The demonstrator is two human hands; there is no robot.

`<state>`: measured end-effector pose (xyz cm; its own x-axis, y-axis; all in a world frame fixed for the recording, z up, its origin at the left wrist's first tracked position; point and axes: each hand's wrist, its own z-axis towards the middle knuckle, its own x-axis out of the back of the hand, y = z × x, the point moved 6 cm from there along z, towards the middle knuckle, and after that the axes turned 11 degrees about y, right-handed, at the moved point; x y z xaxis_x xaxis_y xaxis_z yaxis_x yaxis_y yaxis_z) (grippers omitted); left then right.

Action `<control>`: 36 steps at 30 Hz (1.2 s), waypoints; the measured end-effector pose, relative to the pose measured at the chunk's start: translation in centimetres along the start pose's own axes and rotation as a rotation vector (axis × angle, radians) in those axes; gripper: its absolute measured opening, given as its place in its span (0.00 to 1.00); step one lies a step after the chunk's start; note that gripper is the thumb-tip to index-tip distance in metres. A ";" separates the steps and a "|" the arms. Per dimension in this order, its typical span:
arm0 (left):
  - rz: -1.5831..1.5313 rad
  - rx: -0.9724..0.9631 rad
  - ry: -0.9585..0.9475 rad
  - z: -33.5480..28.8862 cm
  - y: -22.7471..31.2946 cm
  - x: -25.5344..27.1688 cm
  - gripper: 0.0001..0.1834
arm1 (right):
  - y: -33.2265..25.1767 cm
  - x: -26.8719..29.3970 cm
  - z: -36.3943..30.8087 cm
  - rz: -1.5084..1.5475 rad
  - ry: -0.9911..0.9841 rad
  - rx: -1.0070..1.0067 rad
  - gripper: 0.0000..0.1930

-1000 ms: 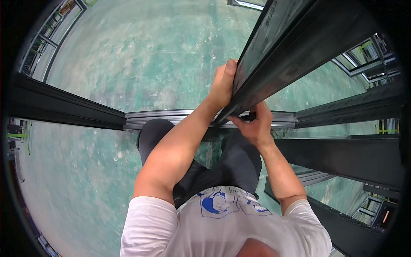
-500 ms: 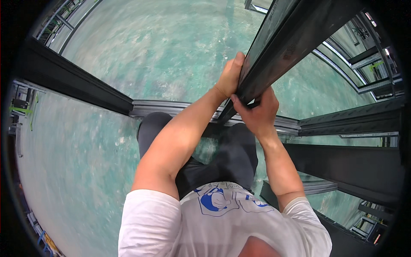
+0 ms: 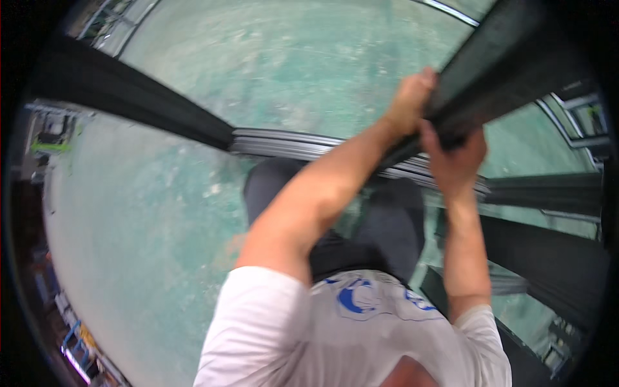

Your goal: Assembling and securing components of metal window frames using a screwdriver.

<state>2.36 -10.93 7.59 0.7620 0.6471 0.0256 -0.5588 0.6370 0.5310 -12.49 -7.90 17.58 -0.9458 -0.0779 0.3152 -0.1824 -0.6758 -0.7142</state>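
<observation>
A long dark metal beam slants from the upper right down toward the middle of the head view. My left hand grips its upper left edge with the fingers curled over it. My right hand clasps the beam from below, just under the left hand. Both forearms reach up from my white shirt at the bottom. The beam's lower end is hidden behind my hands and arms.
A green worn floor lies below. A grey metal rail runs across it, joined to a dark beam on the left. More dark beams lie at the right. Racks and clutter line the left rim.
The view has swung so the hands and the held beam sit further right. My right hand has slid up the beam closer under the left hand.
</observation>
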 end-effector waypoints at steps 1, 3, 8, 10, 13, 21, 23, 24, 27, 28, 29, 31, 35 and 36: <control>-0.108 0.131 0.152 0.7 1.7 -1.5 0.33 | 0.3 1.4 0.0 -0.129 0.045 0.156 0.22; -0.408 0.546 0.152 2.1 3.6 -3.5 0.34 | -0.2 2.9 0.2 -0.253 0.073 0.197 0.18; -0.396 0.699 0.038 2.7 3.6 -3.1 0.31 | -1.1 3.1 0.2 -0.256 0.121 0.149 0.14; -0.380 0.606 0.070 3.1 3.6 -3.0 0.28 | -0.9 3.4 0.1 -0.215 0.070 0.007 0.13; -0.020 -0.118 0.341 2.4 4.2 -0.3 0.21 | -2.3 0.9 0.9 -0.229 0.096 0.156 0.13; -0.446 0.649 -0.054 3.3 2.7 -2.2 0.27 | -4.5 1.9 -0.1 -0.481 0.223 -0.019 0.11; -0.382 0.641 -0.086 3.1 2.5 -2.1 0.28 | -4.0 1.7 -0.8 -0.547 0.196 -0.161 0.12; -0.401 0.615 -0.073 3.0 2.4 -2.3 0.29 | -4.1 1.8 -0.8 -0.566 0.218 -0.162 0.12; -0.431 0.592 -0.089 2.9 2.3 -2.3 0.28 | -4.7 1.8 -0.6 -0.612 0.181 -0.061 0.12; -0.437 0.589 -0.095 3.1 2.3 -2.5 0.27 | -5.0 2.0 -0.4 -0.627 0.194 -0.067 0.12; -0.446 0.580 -0.077 3.1 2.3 -2.5 0.27 | -4.9 2.1 -0.4 -0.623 0.198 -0.112 0.11; -0.469 0.563 -0.078 3.3 2.1 -2.8 0.27 | -4.4 3.2 0.3 -0.644 0.180 -0.028 0.12; -0.497 0.589 -0.113 2.6 2.0 -3.3 0.27 | -1.9 6.0 -0.9 -0.558 0.304 -0.346 0.15; -0.502 0.592 -0.100 2.3 2.0 -3.5 0.28 | -1.6 6.6 -1.0 -0.498 0.364 -0.327 0.15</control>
<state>-0.63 -12.86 10.54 0.9191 0.2813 -0.2760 0.1072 0.4956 0.8619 -18.72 -6.63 20.14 -0.7483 0.4729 0.4652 -0.6349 -0.3074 -0.7088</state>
